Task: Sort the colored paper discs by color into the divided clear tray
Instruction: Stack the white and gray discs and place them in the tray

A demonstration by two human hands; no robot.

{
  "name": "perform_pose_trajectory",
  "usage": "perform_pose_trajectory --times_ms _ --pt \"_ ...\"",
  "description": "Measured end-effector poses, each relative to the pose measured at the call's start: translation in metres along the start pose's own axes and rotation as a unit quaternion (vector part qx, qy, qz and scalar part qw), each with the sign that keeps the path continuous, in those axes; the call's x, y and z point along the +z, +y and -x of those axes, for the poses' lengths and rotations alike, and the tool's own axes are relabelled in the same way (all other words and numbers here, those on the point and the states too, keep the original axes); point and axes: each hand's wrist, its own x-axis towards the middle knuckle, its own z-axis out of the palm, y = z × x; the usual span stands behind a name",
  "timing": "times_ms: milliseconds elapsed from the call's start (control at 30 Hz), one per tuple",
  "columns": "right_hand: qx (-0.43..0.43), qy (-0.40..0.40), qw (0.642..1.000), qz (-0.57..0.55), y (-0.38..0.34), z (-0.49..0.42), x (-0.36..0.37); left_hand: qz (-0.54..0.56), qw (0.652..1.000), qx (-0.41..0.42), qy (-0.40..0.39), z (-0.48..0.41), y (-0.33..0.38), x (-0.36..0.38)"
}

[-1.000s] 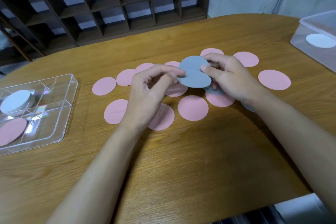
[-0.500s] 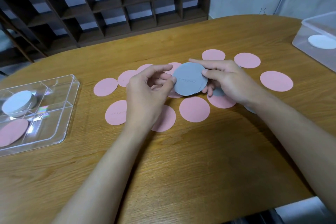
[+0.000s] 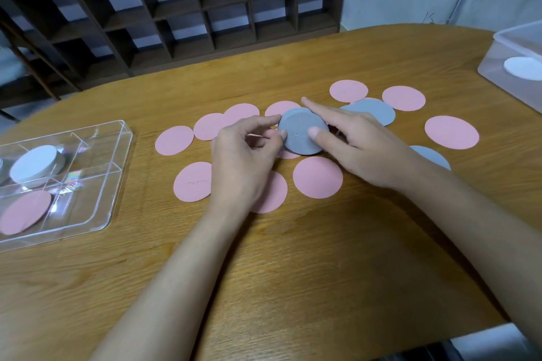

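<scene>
A small stack of grey-blue discs [image 3: 299, 138] is held just above the table's middle between both hands. My left hand [image 3: 243, 164] pinches its left edge; my right hand [image 3: 360, 146] grips its right side with thumb on top and index finger along the far rim. Two more grey-blue discs lie flat, one [image 3: 374, 110] behind my right hand and one [image 3: 434, 157] beside my right wrist. Several pink discs [image 3: 318, 177] are spread around. The divided clear tray [image 3: 114, 173] at the left holds a grey-blue stack [image 3: 35, 165] and a pink disc [image 3: 25, 211].
A frosted plastic box [image 3: 498, 53] with a white disc [image 3: 523, 67] stands at the table's far right edge. A dark wooden cubby shelf [image 3: 181, 9] stands behind the table. The table's near edge [image 3: 381, 343] is close to my forearms.
The two grey-blue discs that were apart have been squared into one stack between my hands. My right hand has shifted left, uncovering a grey-blue disc behind it.
</scene>
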Motion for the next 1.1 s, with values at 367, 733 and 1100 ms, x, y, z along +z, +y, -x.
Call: perform_pose_trajectory --times_ms 367,733,1100 --pt "-0.003 0.030 1.000 0.007 0.007 -0.003 -0.003 0.022 0.999 0.019 -0.014 0.006 0.006 0.003" --pt "0.048 0.117 0.962 -0.242 0.029 -0.007 -0.026 -0.089 0.987 0.094 -0.096 0.021 0.010 0.009" --pt "0.091 0.164 0.950 -0.248 0.067 0.018 -0.069 -0.223 0.952 0.155 -0.139 0.015 0.022 0.060"
